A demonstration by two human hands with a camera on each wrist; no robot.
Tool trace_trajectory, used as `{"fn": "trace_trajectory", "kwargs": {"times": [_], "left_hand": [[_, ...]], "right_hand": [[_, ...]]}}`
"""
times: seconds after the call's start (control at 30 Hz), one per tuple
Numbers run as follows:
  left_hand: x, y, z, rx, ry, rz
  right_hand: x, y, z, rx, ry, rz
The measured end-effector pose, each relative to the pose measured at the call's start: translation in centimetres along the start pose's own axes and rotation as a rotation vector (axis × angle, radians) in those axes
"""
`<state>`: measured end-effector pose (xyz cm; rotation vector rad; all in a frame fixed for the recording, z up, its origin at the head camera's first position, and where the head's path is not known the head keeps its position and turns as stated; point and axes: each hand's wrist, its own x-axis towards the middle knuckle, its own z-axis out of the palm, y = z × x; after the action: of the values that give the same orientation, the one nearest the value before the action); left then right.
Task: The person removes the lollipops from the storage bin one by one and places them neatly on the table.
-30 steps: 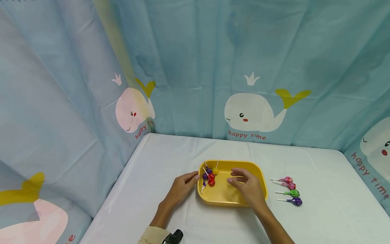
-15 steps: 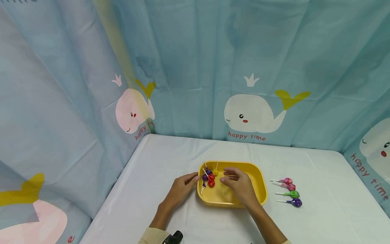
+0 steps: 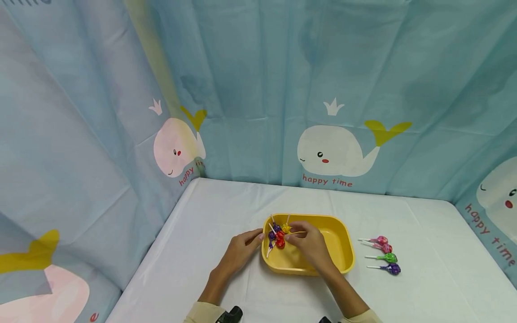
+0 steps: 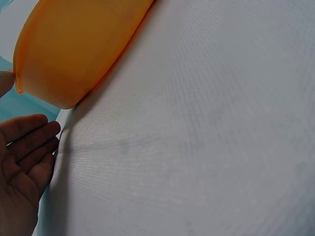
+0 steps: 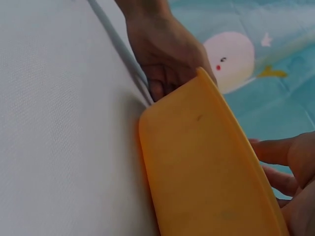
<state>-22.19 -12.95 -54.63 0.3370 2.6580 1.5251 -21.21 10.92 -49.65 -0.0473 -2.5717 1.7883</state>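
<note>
A yellow plastic tray (image 3: 336,244) sits on the table. Lollipops cluster at its left end: a yellow lollipop (image 3: 286,229), red lollipops (image 3: 280,243) and purple lollipops (image 3: 271,235), their white sticks pointing various ways. My left hand (image 3: 241,249) is at the tray's left side, thumb on the rim and the other fingers extended beside the wall, as the left wrist view shows. Inside the tray, my right hand (image 3: 310,246) reaches over to the cluster, thumb and fingers apart, the tips right beside the yellow and red lollipops. The tray's wall hides the lollipops in both wrist views.
Right of the tray, a row of lollipops lies on the white tablecloth (image 3: 428,251): two pink lollipops (image 3: 386,247), a green lollipop (image 3: 390,257) and a purple lollipop (image 3: 393,268). A blue whale-print curtain (image 3: 250,89) hangs behind the table.
My right hand has moved left across the inside of the tray, from its middle to the lollipop cluster. The left hand, tray and row of lollipops stay where they were.
</note>
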Motion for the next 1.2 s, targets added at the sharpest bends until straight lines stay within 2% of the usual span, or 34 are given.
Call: {"fn": "trace_trajectory", "kwargs": {"times": [0.7,1.2], "left_hand": [[0.0,-0.1,0.0,-0.004,0.0,0.012],[0.0,-0.2,0.0,-0.006,-0.001,0.009]], "right_hand": [[1.4,0.6,1.2,-0.089,-0.048,-0.018],[2.0,0.5,2.0,-0.127,-0.06,0.009]]}}
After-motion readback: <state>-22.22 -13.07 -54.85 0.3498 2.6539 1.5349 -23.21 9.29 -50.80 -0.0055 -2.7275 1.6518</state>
